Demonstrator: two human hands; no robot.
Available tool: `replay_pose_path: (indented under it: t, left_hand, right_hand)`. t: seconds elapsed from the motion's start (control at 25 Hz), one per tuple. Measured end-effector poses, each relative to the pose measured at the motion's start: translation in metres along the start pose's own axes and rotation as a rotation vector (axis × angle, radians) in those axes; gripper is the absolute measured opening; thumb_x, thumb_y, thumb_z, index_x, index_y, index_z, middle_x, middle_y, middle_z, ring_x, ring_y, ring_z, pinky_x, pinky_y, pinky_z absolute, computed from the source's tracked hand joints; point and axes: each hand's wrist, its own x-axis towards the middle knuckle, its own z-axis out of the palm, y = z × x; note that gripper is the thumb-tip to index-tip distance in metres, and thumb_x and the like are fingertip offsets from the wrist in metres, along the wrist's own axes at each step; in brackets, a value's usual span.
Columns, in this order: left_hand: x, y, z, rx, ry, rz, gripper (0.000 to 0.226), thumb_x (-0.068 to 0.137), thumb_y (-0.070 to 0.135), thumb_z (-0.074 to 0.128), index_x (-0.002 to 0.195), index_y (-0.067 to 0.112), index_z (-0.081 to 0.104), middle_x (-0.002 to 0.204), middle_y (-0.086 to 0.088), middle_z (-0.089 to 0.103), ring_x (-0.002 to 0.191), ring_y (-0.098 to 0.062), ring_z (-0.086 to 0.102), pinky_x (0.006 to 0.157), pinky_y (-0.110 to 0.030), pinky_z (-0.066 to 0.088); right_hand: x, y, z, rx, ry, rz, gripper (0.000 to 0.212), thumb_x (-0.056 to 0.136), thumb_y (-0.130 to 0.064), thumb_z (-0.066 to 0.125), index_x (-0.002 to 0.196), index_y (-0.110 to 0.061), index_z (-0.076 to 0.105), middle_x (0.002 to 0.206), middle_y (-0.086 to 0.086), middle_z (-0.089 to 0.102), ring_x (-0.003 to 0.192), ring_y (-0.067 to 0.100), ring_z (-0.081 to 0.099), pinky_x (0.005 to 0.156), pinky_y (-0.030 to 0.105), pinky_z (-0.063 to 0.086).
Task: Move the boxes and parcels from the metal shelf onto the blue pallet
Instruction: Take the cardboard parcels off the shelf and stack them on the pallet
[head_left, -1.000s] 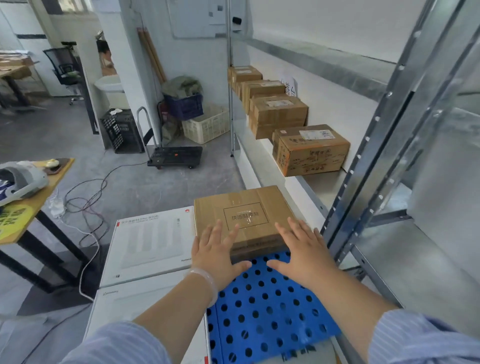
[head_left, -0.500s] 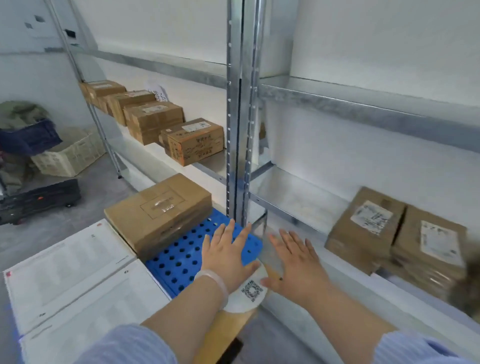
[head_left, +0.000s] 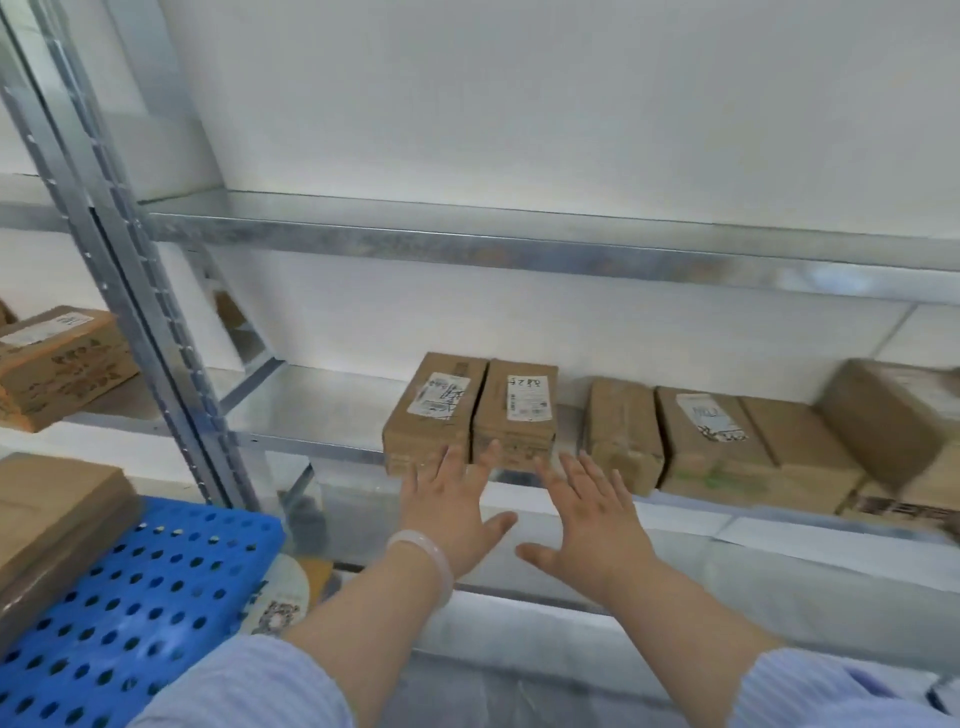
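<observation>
Head view has swung right, away from the stacking spot, and the metal shelf (head_left: 322, 405) now fills most of the picture where a second ago the blue pallet (head_left: 156, 597) did; the pallet sits at the lower left edge. A row of brown parcels (head_left: 711, 441) waits along the shelf's right stretch, with one more box (head_left: 57, 358) on the bay left of the upright. The flat box (head_left: 47, 509) that both palms pressed a second ago lies on the pallet's far corner, let go, so that delivery looks finished. Nearest are two labelled boxes side by side, the left box (head_left: 431, 415) and the right box (head_left: 517, 410), at the shelf's front edge. The left hand (head_left: 447, 509) and right hand (head_left: 592, 514) have travelled over with the view, both empty with fingers straight and spread, tips at the pair's lower front; contact cannot be told. I judge a fresh pick is starting, many parcels left
</observation>
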Motion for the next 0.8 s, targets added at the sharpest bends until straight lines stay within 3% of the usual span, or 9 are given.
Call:
replay_pose_path:
  t: [0.32, 0.56, 0.8]
  left_hand:
    - [0.048, 0.208, 0.016, -0.124, -0.017, 0.199, 0.080, 0.085, 0.073, 0.032, 0.147, 0.046, -0.010, 0.162, 0.002, 0.001, 0.147, -0.023, -0.002, 0.116, -0.050, 0.001]
    - [0.086, 0.367, 0.032, -0.273, -0.053, 0.286, 0.079, 0.085, 0.070, 0.037, 0.148, 0.047, -0.005, 0.162, 0.000, 0.004, 0.147, -0.022, -0.001, 0.118, -0.043, 0.003]
    - [0.108, 0.454, 0.060, -0.279, -0.172, 0.306, 0.075, 0.086, 0.071, 0.034, 0.147, 0.050, -0.005, 0.162, 0.004, -0.004, 0.147, -0.023, -0.002, 0.116, -0.047, 0.003]
  right_hand:
    - [-0.068, 0.196, -0.051, -0.046, 0.093, 0.197, 0.094, 0.079, -0.076, 0.043, 0.152, -0.034, 0.000, 0.162, -0.001, -0.002, 0.147, 0.019, -0.011, 0.116, 0.043, -0.007]
    - [-0.121, 0.345, -0.083, -0.075, 0.121, 0.365, 0.091, 0.082, -0.073, 0.040, 0.152, -0.036, -0.005, 0.161, -0.001, -0.008, 0.146, 0.019, -0.012, 0.115, 0.042, -0.008]
    - [-0.139, 0.442, -0.091, -0.047, 0.124, 0.530, 0.086, 0.085, -0.070, 0.039, 0.152, -0.034, -0.002, 0.162, -0.001, -0.004, 0.147, 0.017, -0.010, 0.117, 0.043, -0.003]
